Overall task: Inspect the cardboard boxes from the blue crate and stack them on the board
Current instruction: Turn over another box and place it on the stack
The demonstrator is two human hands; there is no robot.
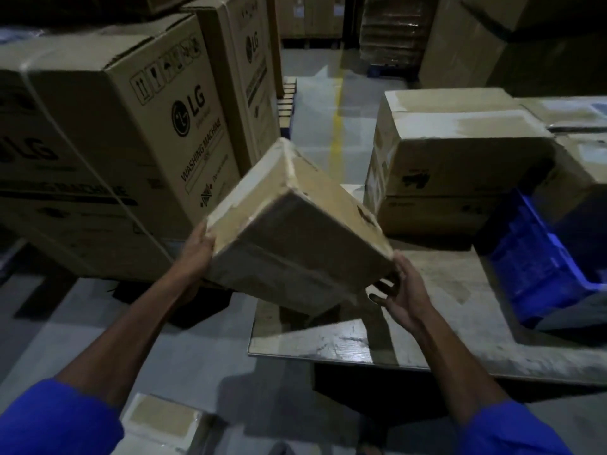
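A taped cardboard box hangs tilted in the air above the left end of the board. My left hand grips its near left corner from the side. My right hand supports the near right corner, fingers spread and reaching under the box. Two cardboard boxes stand stacked on the far part of the board. The blue crate sits at the right end of the board, its inside hidden in shadow.
Large LG washing machine cartons stand on pallets to the left. A small taped box lies on the grey floor near my feet. More cartons fill the back and right. A yellow floor line runs down the aisle.
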